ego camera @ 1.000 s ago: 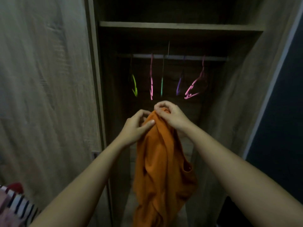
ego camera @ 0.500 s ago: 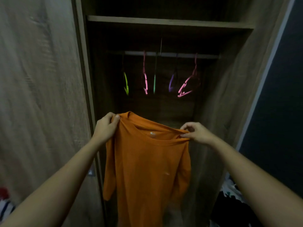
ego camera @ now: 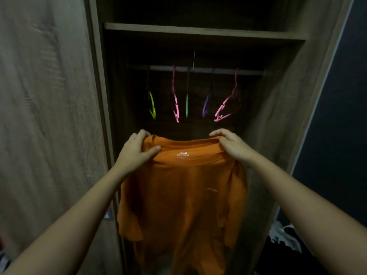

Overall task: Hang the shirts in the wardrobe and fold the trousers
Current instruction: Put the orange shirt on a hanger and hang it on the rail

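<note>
An orange T-shirt (ego camera: pixel 184 199) hangs spread out in front of the open wardrobe, its neck label facing me. My left hand (ego camera: pixel 137 151) grips its left shoulder and my right hand (ego camera: pixel 232 145) grips its right shoulder, both at collar height. Behind and above the shirt, a rail (ego camera: pixel 198 69) carries several empty hangers: a green one (ego camera: pixel 152 106), a pink one (ego camera: pixel 175 102), a teal one (ego camera: pixel 186 104), a purple one (ego camera: pixel 206 104) and a tilted pink one (ego camera: pixel 226 108). The lower part of the wardrobe is hidden by the shirt.
A wooden shelf (ego camera: pixel 198 31) runs above the rail. A closed wardrobe door (ego camera: pixel 45 116) fills the left side. A dark wall (ego camera: pixel 337 116) stands at the right. Dark and white clothes (ego camera: pixel 284 239) lie low at the right.
The shirt was bunched between both hands, which then pulled apart to spread it by the shoulders. Since half a second ago the hands have lifted it slightly toward the hangers.
</note>
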### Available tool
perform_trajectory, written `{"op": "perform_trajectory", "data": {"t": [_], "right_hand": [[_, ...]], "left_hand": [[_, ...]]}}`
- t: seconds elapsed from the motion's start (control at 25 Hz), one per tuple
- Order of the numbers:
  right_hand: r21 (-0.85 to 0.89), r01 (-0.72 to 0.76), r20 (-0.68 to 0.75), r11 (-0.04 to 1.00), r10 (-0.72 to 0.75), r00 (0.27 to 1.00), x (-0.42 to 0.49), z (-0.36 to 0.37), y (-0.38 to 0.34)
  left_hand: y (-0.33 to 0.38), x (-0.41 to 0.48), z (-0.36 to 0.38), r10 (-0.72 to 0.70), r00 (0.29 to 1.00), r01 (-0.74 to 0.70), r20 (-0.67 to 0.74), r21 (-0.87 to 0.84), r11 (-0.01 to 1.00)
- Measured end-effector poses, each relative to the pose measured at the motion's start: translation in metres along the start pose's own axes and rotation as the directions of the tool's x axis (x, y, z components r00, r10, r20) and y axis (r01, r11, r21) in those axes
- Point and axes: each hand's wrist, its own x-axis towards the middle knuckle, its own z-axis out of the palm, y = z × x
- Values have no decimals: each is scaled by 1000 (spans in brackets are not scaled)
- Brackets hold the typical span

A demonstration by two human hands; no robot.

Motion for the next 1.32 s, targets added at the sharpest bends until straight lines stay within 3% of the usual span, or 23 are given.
{"op": "perform_trajectory", "data": {"t": [0.12,0.2,0.32,0.4,0.48,0.56,0.72,0.84,0.92,1.04,1.2,1.32], "right_hand": [[-41,186,145,982,-179,973,-2,-11,0],[-81,196,234,977,-172,957,-2,-17,4],[-291,134,150,947,-93,984,-1,-28,17],[-409,116,89,905,-87,992,-4,-33,22],[-484,101,144,869,-35,989,-5,-33,22],[-489,65,170,870,22,985,-3,-28,18],[-376,28,40,926,-14,999,5,-18,6],[-348,58,0,936,-63,998,13,-5,-11],[-367,72,23,927,-68,997,22,6,-24],[-391,65,70,918,-40,997,35,24,-38],[-443,127,181,888,-51,982,56,54,-49],[-456,189,207,870,-102,973,71,60,-57]], "left_hand": [[-1,8,-1,-97,995,96,-32,-42,995],[-2,10,-4,-109,988,123,106,-136,983],[4,7,-13,-22,972,88,233,-275,957],[5,6,-16,-6,983,74,181,-368,927],[4,7,-15,25,995,18,102,-405,914],[5,9,-11,93,994,-69,66,-298,952],[13,15,-4,203,976,-213,76,151,965],[14,17,-7,195,981,-192,15,268,944],[7,21,-13,129,990,-140,56,293,946],[5,25,-21,72,993,-88,89,185,979],[14,62,-9,31,980,-27,-195,24,999],[14,125,-1,-138,965,107,-223,-144,984]]}}
